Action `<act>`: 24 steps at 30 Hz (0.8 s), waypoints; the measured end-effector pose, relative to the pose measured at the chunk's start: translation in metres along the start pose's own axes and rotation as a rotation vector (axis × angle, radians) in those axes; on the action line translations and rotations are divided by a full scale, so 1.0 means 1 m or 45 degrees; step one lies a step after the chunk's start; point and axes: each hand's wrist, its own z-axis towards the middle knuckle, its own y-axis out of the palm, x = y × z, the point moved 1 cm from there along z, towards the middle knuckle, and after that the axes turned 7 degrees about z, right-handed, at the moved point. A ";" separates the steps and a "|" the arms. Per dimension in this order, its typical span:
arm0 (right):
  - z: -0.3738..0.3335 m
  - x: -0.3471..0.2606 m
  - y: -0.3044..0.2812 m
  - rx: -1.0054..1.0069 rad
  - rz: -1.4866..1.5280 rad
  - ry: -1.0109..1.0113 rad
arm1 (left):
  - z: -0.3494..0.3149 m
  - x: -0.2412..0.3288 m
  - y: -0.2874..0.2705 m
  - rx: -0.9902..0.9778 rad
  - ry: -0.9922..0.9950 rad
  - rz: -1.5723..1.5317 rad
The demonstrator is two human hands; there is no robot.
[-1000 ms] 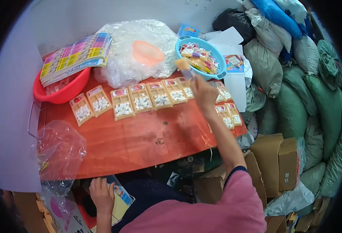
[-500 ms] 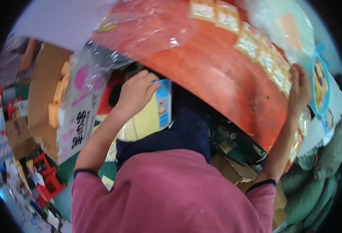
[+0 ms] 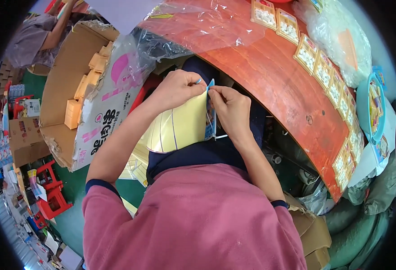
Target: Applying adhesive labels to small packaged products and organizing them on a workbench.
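On my lap lies a pale yellow sticker sheet (image 3: 174,128), marked with dark lines and carrying a blue printed strip (image 3: 210,118) along its right edge. My left hand (image 3: 180,89) is closed, pinching the sheet's top edge near its upper right corner. A small blue bit shows at its fingertips. Right beside it, my right hand (image 3: 230,109) pinches the top of the blue strip between thumb and finger. Both hands nearly touch. Whether the strip's corner has lifted off the sheet I cannot tell.
Along the red table (image 3: 270,85) runs a row of orange trays (image 3: 322,72) with white pieces. A blue basket (image 3: 364,108) stands at the right. On the left, a cardboard box (image 3: 56,99) holds orange trays. Clear plastic film (image 3: 207,27) covers the far table edge. Red stools (image 3: 54,202) stand lower left.
My right hand has come from beside the trays at the table's right edge to the sheet and closed on its blue strip. My left hand stays on the sheet. The view has shifted.
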 end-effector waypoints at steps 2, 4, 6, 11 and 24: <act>-0.002 -0.005 0.002 0.015 0.006 0.019 | -0.004 -0.001 0.004 0.027 -0.003 -0.040; -0.004 -0.013 0.000 0.017 0.123 0.181 | -0.009 0.001 0.008 0.185 0.032 -0.105; -0.007 -0.014 -0.001 0.045 0.043 0.124 | -0.011 0.007 0.013 0.214 0.097 -0.021; -0.007 -0.020 -0.003 0.074 -0.171 0.047 | -0.018 0.016 0.021 0.279 0.162 0.087; -0.015 0.007 -0.016 0.028 1.024 0.757 | -0.017 0.008 0.018 0.258 0.136 -0.073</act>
